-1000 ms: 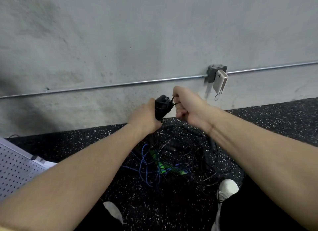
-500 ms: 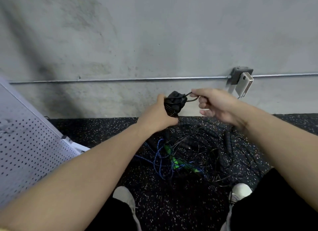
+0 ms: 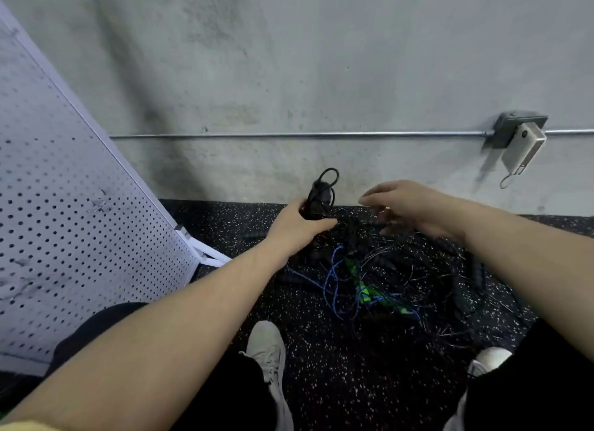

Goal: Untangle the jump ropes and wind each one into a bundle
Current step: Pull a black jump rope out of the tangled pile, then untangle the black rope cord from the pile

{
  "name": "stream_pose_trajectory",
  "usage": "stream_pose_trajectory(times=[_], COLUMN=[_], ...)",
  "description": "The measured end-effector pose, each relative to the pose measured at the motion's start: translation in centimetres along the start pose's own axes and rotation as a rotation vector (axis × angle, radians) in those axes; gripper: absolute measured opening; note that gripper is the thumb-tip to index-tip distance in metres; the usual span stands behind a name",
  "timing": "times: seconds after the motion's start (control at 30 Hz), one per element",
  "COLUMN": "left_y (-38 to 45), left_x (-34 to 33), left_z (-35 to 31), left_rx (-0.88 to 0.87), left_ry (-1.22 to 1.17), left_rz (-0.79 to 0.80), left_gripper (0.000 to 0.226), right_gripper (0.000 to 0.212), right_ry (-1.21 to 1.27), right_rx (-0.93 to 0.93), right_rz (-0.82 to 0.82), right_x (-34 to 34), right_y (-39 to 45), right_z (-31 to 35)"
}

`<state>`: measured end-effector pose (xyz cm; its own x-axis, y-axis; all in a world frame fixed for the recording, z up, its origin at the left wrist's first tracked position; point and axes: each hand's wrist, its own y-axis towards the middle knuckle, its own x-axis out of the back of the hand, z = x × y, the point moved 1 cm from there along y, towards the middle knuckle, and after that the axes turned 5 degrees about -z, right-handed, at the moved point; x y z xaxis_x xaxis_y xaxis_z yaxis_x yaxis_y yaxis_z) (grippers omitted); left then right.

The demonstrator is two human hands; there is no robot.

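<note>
My left hand grips a wound black jump rope bundle, held upright, with a loop of cord sticking out at its top. To the right, my right hand hovers with relaxed fingers and holds nothing. Below both hands lies a tangled pile of jump ropes on the speckled black floor: thin black cords, a blue rope and green handles mixed together.
A white perforated panel leans at the left. A concrete wall with a metal conduit and a junction box stands close behind the pile. My white shoes flank the ropes on the floor.
My right hand has let go of the cord loop on the bundle and moved away to the right. The view has swung left, showing more of the perforated panel.
</note>
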<state>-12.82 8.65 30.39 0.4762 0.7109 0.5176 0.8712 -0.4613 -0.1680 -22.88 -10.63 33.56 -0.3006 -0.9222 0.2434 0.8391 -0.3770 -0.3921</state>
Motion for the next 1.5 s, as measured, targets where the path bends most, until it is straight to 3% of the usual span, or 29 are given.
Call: stream_pose_trajectory(times=[0.1, 0.27, 0.47, 0.63, 0.87, 1.0, 1.07, 1.23, 1.3, 1.5], left_y=[1.0, 3.0, 3.9, 2.5, 1.0, 1.9, 3.1, 7.5, 9.0, 11.1], left_x=[-1.5, -5.3, -9.5, -11.0, -11.3, -11.3, -11.1, -10.7, -11.0, -12.5], left_z=[2.7, 8.0, 15.8, 23.6, 28.6, 28.5, 28.1, 28.3, 28.7, 29.9], left_rx=[0.144, 0.353, 0.597, 0.733, 0.671, 0.708, 0.649, 0.474, 0.463, 0.279], left_ry=[-0.119, -0.089, 0.0, 0.105, 0.357, 0.373, 0.425, 0.48, 0.471, 0.674], left_rz=[0.06, 0.226, 0.352, 0.394, 0.51, 0.536, 0.45, 0.163, 0.091, 0.145], left_gripper=[0.068, 0.058, 0.095, 0.071, 0.09, 0.101, 0.089, 0.027, 0.019, 0.07], right_gripper=[0.014, 0.014, 0.012, 0.016, 0.028, 0.019, 0.013, 0.012, 0.014, 0.023], right_ry=[-0.132, -0.265, -0.292, -0.281, -0.234, -0.232, -0.217, -0.141, -0.134, -0.103], right_rx=[-0.005, -0.099, -0.263, -0.39, -0.509, -0.477, -0.444, -0.448, -0.467, -0.503], right_rz=[0.009, 0.008, 0.074, 0.178, 0.219, 0.214, 0.198, 0.158, 0.167, 0.161], right_x=[-0.8, -1.8, -3.7, -7.2, -9.3, -10.0, -10.2, -10.9, -11.4, -12.1], right_y=[1.0, 4.0, 8.2, 9.4, 10.8, 12.1, 12.7, 14.4, 15.0, 16.0], right_z=[-1.3, -4.7, -12.2, -18.6, -23.2, -24.4, -24.8, -25.5, -25.7, -26.0])
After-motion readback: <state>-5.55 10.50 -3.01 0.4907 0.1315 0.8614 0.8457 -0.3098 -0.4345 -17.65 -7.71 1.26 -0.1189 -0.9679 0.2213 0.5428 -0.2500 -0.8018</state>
